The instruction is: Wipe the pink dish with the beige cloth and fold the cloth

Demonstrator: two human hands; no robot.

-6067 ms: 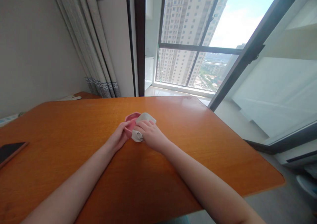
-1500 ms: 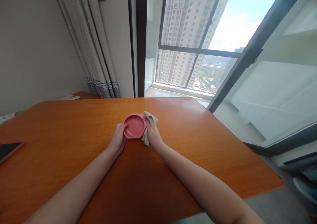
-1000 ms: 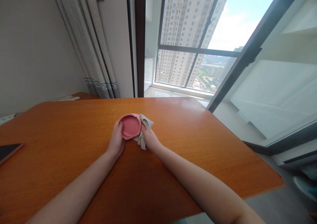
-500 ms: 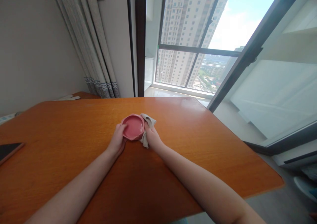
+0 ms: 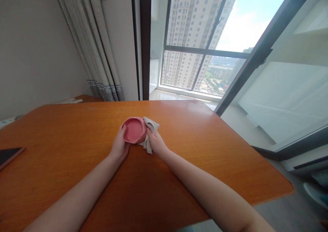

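Note:
A pink bowl [image 5: 134, 131] with a faceted rim is held over the wooden table [image 5: 77, 133], tilted so that its inside faces me. My left hand [image 5: 119, 144] grips its left side, thumb over the rim and fingers underneath. A light grey cloth [image 5: 151, 124] is bunched in my right hand [image 5: 156, 142], pressed to the bowl's right outer side. One end of the cloth hangs below that hand. The fingers behind the bowl and cloth are hidden.
At the left table edge lies a dark flat object [image 5: 10, 156] with a reddish-brown border. A curtain [image 5: 89, 47] hangs beyond the table at left. Behind the table is a large window [image 5: 194, 68], with a dark-framed glass door [image 5: 256, 61] at right.
The bowl has shifted slightly left and turned, so more of its right outer side shows. Both hands and the cloth have moved a little left with it.

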